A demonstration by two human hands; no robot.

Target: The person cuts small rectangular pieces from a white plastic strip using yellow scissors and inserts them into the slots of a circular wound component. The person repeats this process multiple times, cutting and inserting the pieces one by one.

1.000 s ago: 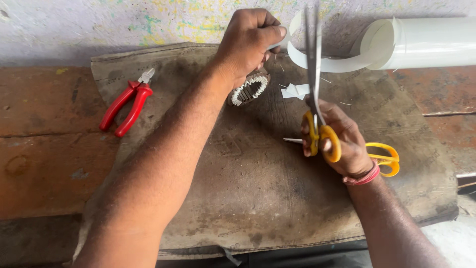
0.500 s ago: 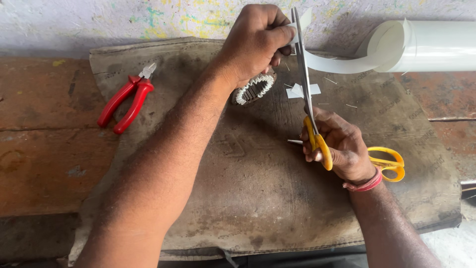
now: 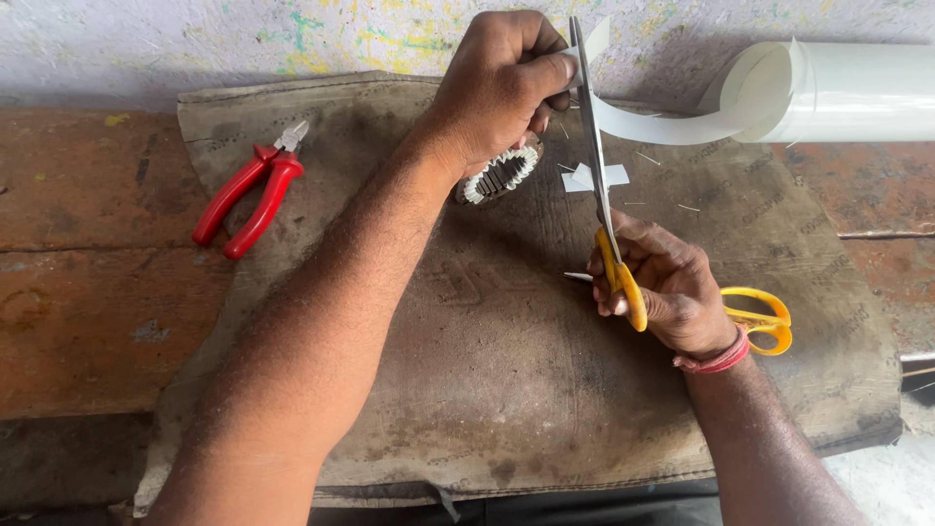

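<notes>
Over the brown cloth mat (image 3: 506, 390), our left hand (image 3: 502, 83) pinches the white plastic strip (image 3: 662, 125) taut; our right hand (image 3: 667, 287) grips the yellow-handled scissors (image 3: 614, 263), whose blades should stay square.

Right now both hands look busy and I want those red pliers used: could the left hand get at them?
Probably yes. The red pliers lie in the open on the cloth, nothing between, beside the left hand. It would first have to release the white strip.
</notes>
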